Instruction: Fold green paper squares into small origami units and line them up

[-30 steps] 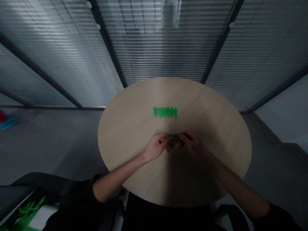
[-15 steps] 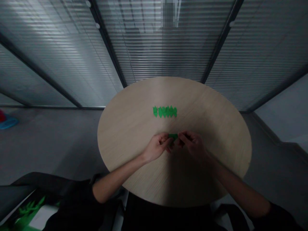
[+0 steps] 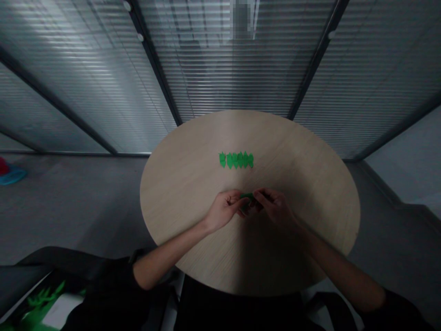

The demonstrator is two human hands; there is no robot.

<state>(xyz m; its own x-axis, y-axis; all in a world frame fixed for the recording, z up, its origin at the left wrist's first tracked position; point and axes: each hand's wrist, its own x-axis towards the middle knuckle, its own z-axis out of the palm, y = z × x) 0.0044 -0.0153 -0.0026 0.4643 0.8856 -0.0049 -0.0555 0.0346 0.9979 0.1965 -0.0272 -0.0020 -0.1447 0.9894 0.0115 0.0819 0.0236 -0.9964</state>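
Both my hands meet over the middle of the round table. My left hand pinches one end of a small green piece, thin and paper-like. At its other end, my right hand grips it between thumb and fingers. Most of the piece is hidden by the fingers, so its full shape cannot be made out. Farther back on the table lies a row of several small green folded-looking pieces with pointed ends, standing apart from my hands.
At the lower left, a dark open bag or box holds green material and a white block-like thing. A blue and red object lies on the floor at far left. Glass panels with blinds rise behind the table.
The green piece between my hands now shows as a narrower strip, tilted or folded over. My right fingers have shifted slightly left toward the left hand. The row of pieces has not moved.
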